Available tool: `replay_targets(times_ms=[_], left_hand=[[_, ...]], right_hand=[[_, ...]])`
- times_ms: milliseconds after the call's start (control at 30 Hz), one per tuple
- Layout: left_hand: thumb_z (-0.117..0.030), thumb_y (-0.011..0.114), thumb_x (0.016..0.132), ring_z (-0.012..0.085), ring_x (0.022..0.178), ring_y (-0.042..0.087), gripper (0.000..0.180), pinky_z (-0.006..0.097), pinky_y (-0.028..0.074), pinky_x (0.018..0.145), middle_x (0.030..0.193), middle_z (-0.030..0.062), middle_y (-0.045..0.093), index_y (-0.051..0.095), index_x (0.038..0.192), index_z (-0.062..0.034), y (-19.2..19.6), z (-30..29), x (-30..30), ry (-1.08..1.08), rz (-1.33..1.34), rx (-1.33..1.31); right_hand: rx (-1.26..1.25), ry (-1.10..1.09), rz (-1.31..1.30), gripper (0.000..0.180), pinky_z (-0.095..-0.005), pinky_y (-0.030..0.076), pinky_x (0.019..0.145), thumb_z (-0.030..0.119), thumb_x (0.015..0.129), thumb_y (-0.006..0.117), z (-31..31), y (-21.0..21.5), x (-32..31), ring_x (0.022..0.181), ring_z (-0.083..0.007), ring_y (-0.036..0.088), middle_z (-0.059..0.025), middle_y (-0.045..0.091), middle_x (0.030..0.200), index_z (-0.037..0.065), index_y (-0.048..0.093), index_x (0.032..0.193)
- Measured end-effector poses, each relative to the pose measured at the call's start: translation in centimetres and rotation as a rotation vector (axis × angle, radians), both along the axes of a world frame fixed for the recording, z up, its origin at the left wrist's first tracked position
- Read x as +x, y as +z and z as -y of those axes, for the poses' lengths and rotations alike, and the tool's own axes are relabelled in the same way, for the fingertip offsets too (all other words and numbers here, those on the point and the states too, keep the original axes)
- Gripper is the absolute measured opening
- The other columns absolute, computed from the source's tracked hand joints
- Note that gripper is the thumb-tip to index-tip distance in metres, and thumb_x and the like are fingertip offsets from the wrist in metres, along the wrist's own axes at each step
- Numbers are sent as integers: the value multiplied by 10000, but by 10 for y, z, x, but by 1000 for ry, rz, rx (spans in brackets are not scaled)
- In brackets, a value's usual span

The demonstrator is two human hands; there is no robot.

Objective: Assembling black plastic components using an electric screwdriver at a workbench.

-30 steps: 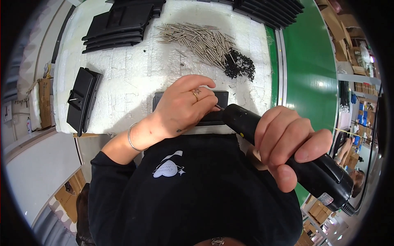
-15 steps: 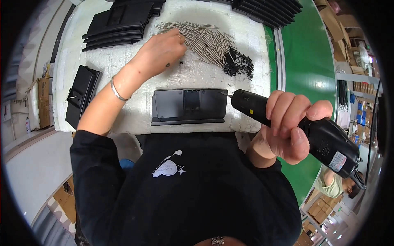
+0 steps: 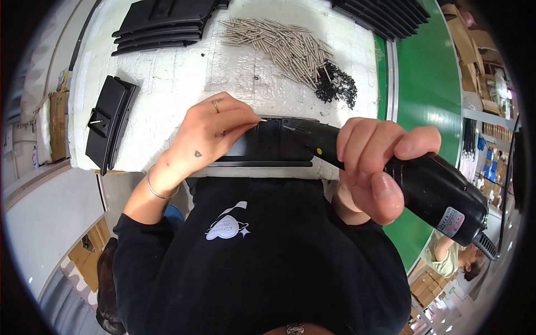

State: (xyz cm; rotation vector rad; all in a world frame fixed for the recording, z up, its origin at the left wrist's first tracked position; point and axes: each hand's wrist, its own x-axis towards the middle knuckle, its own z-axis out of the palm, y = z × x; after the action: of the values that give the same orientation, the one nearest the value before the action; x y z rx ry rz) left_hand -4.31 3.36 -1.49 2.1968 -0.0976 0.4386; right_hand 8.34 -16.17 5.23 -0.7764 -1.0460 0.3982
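A black plastic panel [image 3: 271, 146] lies at the near edge of the white padded work surface. My left hand [image 3: 215, 127] is over its left half, thumb and fingertips pinched on a small metal pin [image 3: 263, 119] whose tip shows at the panel's far edge. Most of that pin is hidden by the fingers. In my right hand [image 3: 374, 164] is a black electric screwdriver [image 3: 438, 192], the fingers wrapped round its body. Its bit points left over the panel, right of the pinched pin; I cannot tell whether it touches.
Beyond the panel lie a heap of metal pins [image 3: 279, 47] and a pile of small black screws [image 3: 336, 86]. Stacked black panels [image 3: 159, 28] stand far left, more [image 3: 385, 17] far right. Another black piece [image 3: 109, 123] with a pin sits left. A co-worker [image 3: 449, 257] is at right.
My left hand has come from the pin heap back to the panel, with a pin in its fingertips. My right hand has brought the screwdriver left, its bit now over the panel.
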Motion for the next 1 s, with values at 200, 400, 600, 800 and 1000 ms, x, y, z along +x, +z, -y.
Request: replay_targets(times_ms=[200,400,600,800,1000], left_hand=[[26,718,682,232,779,624,176,318,519,667,831,58,661,677,845,-25,-13,8,-7,88,9,28],[46,721,658,220,788,615,195,307,521,652,842,51,651,674,835,-22,-16,9,-9,94,45,53],[47,722,650,216,781,616,197,307,521,640,832,50,648,669,827,-21,-16,11,-9,95,72,63],[53,713,653,229,791,615,206,314,518,628,834,49,642,664,841,-18,-17,12,-10,87,84,46],[35,705,672,232,806,614,204,316,518,604,856,50,629,650,864,-10,-18,14,-14,54,95,59]], right_hand=[[-32,28,-36,378,-309,440,576,-48,786,611,-16,-11,-7,587,-161,509,-88,536,701,38,385,1076],[-62,19,-38,379,-296,436,570,-51,780,610,-20,-14,-7,582,-156,508,-81,534,692,41,386,1071],[-75,0,-50,371,-292,436,572,-53,779,606,-24,-14,-8,578,-152,505,-76,533,687,42,390,1066],[-94,17,-49,369,-298,438,571,-51,774,609,-29,-18,-8,588,-154,515,-76,538,691,35,390,1059],[-211,-55,25,297,-293,394,523,35,769,578,-39,-9,-18,497,-128,441,-29,477,625,83,382,988]])
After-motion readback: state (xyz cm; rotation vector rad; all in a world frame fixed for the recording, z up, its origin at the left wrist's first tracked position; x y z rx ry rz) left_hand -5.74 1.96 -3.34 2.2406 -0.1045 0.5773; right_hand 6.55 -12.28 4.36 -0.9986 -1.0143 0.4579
